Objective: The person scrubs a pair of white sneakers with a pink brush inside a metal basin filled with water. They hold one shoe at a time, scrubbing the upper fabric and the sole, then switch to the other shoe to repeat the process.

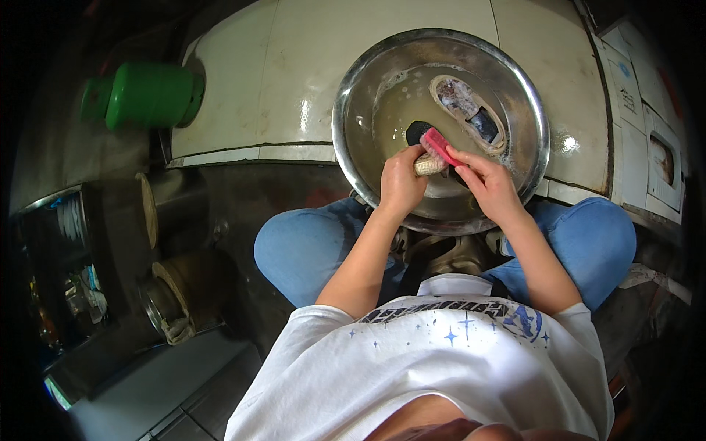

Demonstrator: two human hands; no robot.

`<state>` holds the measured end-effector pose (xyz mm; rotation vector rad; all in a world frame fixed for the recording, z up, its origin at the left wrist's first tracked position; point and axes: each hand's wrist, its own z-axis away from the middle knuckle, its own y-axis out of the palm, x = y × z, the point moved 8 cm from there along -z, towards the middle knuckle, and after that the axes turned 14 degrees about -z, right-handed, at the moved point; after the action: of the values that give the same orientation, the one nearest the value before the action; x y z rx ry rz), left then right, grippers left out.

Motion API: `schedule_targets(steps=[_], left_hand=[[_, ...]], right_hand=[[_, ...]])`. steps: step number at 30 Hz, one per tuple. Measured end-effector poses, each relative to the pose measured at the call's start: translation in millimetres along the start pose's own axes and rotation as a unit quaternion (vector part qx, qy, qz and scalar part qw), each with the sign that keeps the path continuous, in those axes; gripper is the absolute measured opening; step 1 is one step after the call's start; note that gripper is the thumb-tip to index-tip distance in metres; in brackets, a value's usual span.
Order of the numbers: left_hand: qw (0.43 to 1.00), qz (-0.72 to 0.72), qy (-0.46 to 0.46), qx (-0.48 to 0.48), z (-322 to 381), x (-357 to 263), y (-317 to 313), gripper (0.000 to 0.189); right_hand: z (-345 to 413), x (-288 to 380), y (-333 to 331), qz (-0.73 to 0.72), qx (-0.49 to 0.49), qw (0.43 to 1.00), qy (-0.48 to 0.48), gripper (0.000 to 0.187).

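A wide stainless steel basin (353,182) of cloudy, sudsy water stands before me at my knees. My left hand (401,177) grips a shoe (430,165) with a pale edge and a dark part, held over the basin. My right hand (485,179) holds a pink scrubbing brush (438,144) by its end, its bristles against the shoe. Another shoe (452,99), pale-rimmed with a dark patch and suds on it, lies in the water at the basin's far right. My fingers cover part of the held shoe.
The basin overlaps a pale tiled surface (303,71) with a raised edge. A green gas cylinder (151,96) is at the far left. Round metal and brown containers (198,286) stand at the left, near dark shelving. White printed panels or boxes (634,127) are at the right.
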<state>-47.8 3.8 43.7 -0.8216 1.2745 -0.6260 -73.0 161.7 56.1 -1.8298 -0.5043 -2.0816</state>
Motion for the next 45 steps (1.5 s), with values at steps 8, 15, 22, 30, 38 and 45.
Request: schedule_targets(steps=[8, 15, 22, 30, 38, 45], left_hand=[[0.998, 0.062, -0.018, -0.026, -7, 4, -3, 0.039], [0.996, 0.069, -0.057, -0.017, -10, 3, -7, 0.038], [0.996, 0.034, -0.057, -0.052, -4, 11, -9, 0.037], [0.995, 0.083, -0.039, -0.034, -12, 2, -8, 0.037], [0.996, 0.046, -0.056, -0.054, -9, 11, -9, 0.039], [0.994, 0.065, -0.069, -0.054, -7, 14, -10, 0.037]], right_hand=[[-5, -11, -22, 0.093, -0.071, 0.992, 0.047, 0.031], [-4, -28, -19, 0.078, -0.054, 0.996, 0.001, 0.031], [-5, 12, -6, 0.006, -0.043, 0.999, -0.027, 0.03], [-9, -32, -29, 0.07, -0.077, 0.995, -0.005, 0.029], [-8, -36, -15, 0.061, -0.032, 0.996, 0.05, 0.031], [-2, 4, -8, 0.028, -0.037, 0.999, 0.003, 0.033]])
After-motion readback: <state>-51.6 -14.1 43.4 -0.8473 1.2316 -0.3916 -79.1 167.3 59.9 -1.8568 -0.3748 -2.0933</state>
